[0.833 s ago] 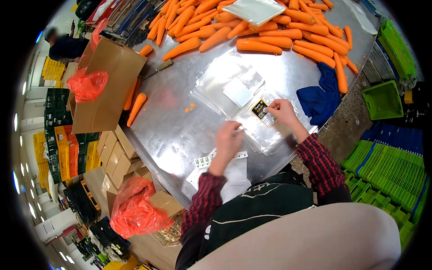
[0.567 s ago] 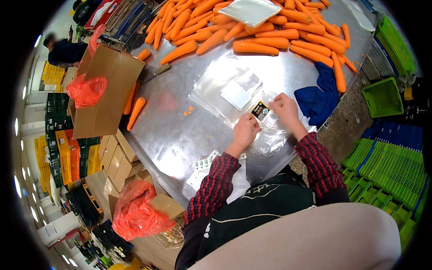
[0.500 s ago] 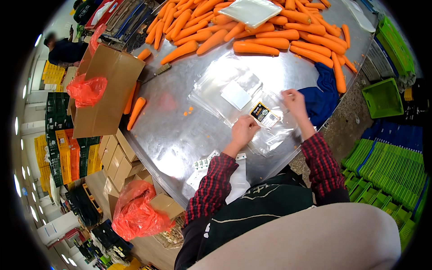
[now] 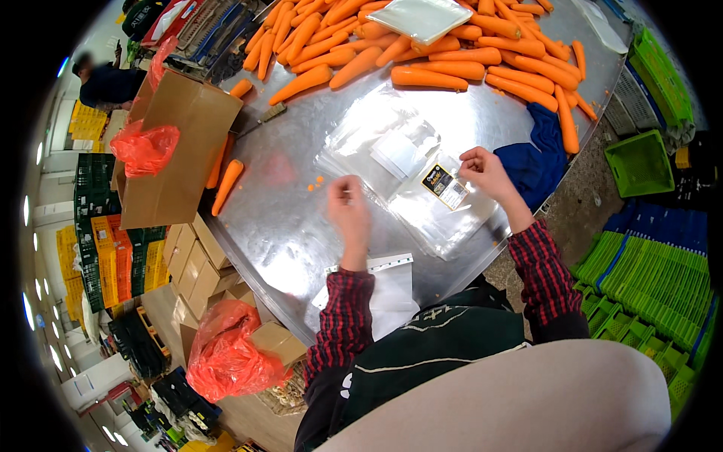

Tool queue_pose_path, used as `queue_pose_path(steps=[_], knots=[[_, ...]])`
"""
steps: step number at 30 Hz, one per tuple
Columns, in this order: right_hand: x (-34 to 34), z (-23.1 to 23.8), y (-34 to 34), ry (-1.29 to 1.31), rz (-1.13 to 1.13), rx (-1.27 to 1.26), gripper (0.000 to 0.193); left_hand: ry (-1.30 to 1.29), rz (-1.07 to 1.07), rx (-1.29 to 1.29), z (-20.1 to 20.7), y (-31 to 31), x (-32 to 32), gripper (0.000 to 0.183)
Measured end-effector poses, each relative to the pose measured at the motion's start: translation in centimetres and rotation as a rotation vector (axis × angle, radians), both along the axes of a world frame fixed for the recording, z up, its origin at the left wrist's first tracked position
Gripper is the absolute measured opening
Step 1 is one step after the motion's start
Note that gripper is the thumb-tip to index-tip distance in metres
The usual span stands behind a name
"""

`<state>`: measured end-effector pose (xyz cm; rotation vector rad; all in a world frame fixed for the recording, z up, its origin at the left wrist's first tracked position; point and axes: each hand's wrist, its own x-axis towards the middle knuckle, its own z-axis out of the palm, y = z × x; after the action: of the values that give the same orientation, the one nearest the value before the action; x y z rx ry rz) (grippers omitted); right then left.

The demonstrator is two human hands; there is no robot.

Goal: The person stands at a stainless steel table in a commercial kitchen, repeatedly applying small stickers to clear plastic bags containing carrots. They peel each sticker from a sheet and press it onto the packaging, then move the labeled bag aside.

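Clear plastic bags [image 4: 433, 226] lie fanned on the metal table. A black-and-white label [image 4: 446, 187] sits on the top bag at the right, and a plain white rectangle [image 4: 397, 154] shows on the bags beside it. My right hand [image 4: 488, 178] hovers at the upper right of the label, fingers bent, with a gap between thumb and fingertips. To the left of the bags, my left hand [image 4: 349, 216] is raised over bare metal; motion smears its fingers. White label sheets [image 4: 392, 294] lie near my left forearm, which partly covers them.
Heaped carrots [image 4: 429, 77] cover the table's far side, with a bag stack [image 4: 422, 16] on top. A blue cloth [image 4: 531, 162] lies at right. Cardboard boxes [image 4: 177, 143] stand left. Green crates [image 4: 640, 286] fill the right; a person [image 4: 109, 83] stands far left.
My left hand has left the label and swung left, away from the bags. My right hand has shifted slightly left and its fingers have loosened. The label now sits uncovered, turned slightly.
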<state>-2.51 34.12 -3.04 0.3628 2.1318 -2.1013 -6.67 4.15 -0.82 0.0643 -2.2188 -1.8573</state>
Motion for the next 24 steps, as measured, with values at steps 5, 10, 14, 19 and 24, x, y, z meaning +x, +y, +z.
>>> queue_pose_path(steps=[5, 10, 14, 19, 24], knots=[[-0.5, -2.4, -2.5, -0.034, 0.037, 0.313, 0.026, 0.012, -0.523, -0.336, 0.9, 6.2, 4.7, 0.022], [-0.8, -2.5, -4.5, 0.061, 0.028, 0.637, 0.027, 0.095, -0.685, -0.617, -2.7, 6.4, 5.1, 0.021], [-0.6, -1.5, -3.4, 0.166, -0.156, 0.660, 0.024, -0.073, -0.657, -0.564, -3.7, 6.1, 4.3, 0.019], [-2.1, -0.4, 3.4, 0.134, -0.514, 0.057, 0.024, -0.340, -0.553, -0.136, -1.9, 3.7, 2.7, 0.015], [-2.5, -3.8, 1.7, 0.113, -0.193, 0.410, 0.045, -0.550, -0.350, 0.279, -2.4, 1.6, 0.0, 0.024]])
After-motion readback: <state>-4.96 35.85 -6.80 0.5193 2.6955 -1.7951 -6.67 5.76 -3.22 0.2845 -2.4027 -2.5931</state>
